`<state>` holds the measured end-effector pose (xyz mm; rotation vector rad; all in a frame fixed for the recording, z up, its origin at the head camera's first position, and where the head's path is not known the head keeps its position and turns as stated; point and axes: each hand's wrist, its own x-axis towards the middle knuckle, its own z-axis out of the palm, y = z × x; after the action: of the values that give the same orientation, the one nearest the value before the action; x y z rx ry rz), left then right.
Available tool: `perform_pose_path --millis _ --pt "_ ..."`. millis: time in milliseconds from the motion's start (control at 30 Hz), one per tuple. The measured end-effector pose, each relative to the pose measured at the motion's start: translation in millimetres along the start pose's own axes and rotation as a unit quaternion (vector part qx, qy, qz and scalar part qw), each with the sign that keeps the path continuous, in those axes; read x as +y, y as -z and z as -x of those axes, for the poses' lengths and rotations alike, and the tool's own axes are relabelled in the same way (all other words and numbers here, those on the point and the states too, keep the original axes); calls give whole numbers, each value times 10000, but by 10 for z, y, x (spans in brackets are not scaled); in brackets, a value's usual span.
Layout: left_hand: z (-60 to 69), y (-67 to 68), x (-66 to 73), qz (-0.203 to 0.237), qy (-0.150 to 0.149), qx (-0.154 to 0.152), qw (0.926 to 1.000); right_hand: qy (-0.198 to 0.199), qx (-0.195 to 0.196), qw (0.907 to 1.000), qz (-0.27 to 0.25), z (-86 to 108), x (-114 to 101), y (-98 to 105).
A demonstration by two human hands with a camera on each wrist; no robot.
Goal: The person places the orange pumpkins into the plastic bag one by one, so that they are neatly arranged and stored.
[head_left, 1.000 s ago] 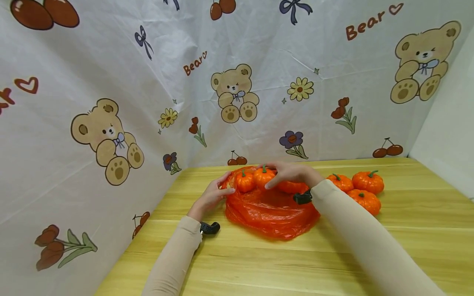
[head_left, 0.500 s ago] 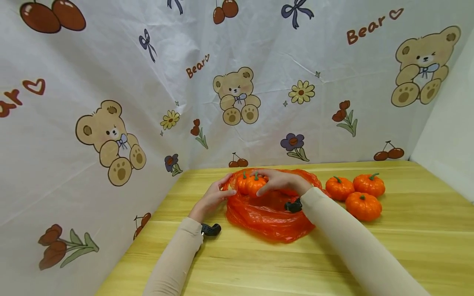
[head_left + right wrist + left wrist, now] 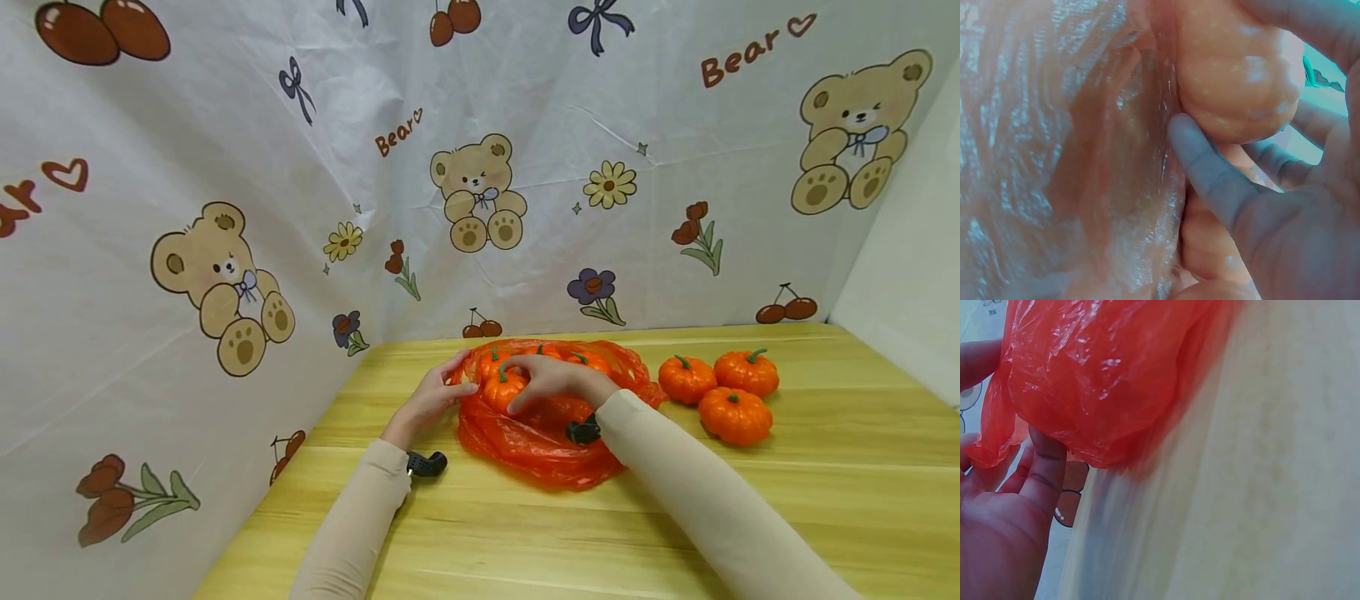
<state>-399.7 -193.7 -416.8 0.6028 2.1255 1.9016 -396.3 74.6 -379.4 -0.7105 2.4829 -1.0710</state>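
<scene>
A thin red plastic bag (image 3: 540, 454) lies spread with its mouth open on the table. My left hand (image 3: 435, 400) holds its left rim; in the left wrist view the film (image 3: 1097, 375) runs between thumb and fingers. My right hand (image 3: 553, 379) grips a small orange pumpkin (image 3: 501, 393) with a green stem, at the bag's left inside. Seen from the right wrist, this pumpkin (image 3: 1235, 75) sits between thumb and fingers, close against the film. Behind it in the bag are more pumpkins, among them one at the left (image 3: 491, 363) and one at the right (image 3: 592, 361).
Three orange pumpkins stand grouped right of the bag: a left one (image 3: 686, 381), a back one (image 3: 747, 372) and a front one (image 3: 735, 417). A patterned cloth (image 3: 525, 192) hangs behind and left of the wooden table (image 3: 540, 542).
My right hand has carried its pumpkin left, then lower and nearer within the bag. Pumpkins behind it have come into sight. The left hand has stayed at the rim.
</scene>
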Motion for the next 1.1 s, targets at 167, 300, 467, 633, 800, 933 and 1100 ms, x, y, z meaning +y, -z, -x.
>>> perform_pose_path --millis 167,300,467,633,800,933,1100 --pt "-15 11 -20 86 -37 -46 9999 108 62 9999 46 -28 -8 -33" --pt "-32 24 -40 110 -68 -62 9999 220 158 9995 184 -35 -9 -57" --pt "-29 18 -39 68 -38 -3 10000 362 216 9988 243 -19 -6 -83" --pt "-14 8 -30 35 -3 0 10000 387 172 9990 -117 22 -9 -98" --pt "-17 13 -35 50 37 17 10000 487 154 9984 -240 42 0 -95" --pt "-23 23 -45 39 25 14 10000 558 109 9982 -212 37 24 -83" --pt "-27 35 -49 12 4 -12 10000 544 66 9981 -286 22 49 -67"
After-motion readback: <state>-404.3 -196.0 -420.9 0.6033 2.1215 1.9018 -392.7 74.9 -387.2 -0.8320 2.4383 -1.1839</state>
